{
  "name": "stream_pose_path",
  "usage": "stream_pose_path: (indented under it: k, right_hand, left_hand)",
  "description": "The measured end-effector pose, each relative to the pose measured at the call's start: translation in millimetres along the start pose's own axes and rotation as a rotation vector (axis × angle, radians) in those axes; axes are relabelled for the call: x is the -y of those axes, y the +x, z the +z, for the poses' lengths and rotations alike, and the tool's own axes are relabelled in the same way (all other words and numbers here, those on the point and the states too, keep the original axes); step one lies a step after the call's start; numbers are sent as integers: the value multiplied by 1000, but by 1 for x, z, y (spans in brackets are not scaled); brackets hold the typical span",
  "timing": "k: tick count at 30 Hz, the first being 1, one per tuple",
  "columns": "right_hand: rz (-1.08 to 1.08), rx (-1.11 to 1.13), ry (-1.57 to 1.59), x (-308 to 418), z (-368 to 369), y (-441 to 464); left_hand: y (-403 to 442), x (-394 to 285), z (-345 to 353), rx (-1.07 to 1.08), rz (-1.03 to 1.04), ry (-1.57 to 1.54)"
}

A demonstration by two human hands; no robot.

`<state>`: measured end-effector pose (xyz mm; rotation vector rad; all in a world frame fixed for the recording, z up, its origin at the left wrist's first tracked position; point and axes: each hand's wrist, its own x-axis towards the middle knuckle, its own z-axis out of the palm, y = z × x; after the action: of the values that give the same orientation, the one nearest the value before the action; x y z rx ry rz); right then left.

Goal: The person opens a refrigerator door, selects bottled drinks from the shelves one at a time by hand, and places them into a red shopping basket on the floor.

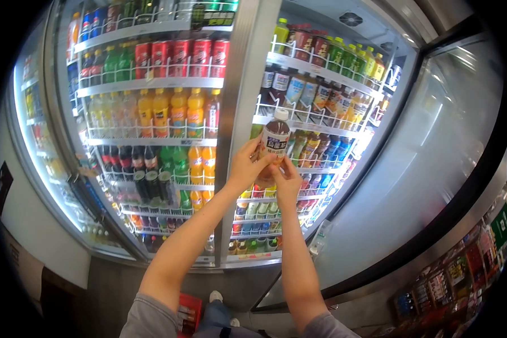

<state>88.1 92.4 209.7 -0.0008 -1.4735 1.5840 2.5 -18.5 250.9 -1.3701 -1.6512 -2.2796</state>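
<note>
Grey sleeves (149,320) are covering the upper arms. Oolong tea bottle (276,138), white-capped — leaning slightly, label showing — is hanging between both hands before the right-hand cooler shelves (321,70). Left hand (247,164): fingers are grasping its side. Right hand (288,179): fingers are pinching its lower part. Cooler door (405,135) is standing open — bottles and cans are lining the shelves behind.

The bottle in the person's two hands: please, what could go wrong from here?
The bottle could slip, as the left hand and right hand hold it up in the air. The fridge door stands wide open, so cold air may escape. The red box is close to a shoe, so a step might catch it.
</note>
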Motion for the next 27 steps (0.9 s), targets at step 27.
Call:
stream_pose_path:
  k: [27]
  right_hand:
    - [549,693,143,-96,310,-284]
  left_hand:
    - [-343,-60,-361,-537,-328,145]
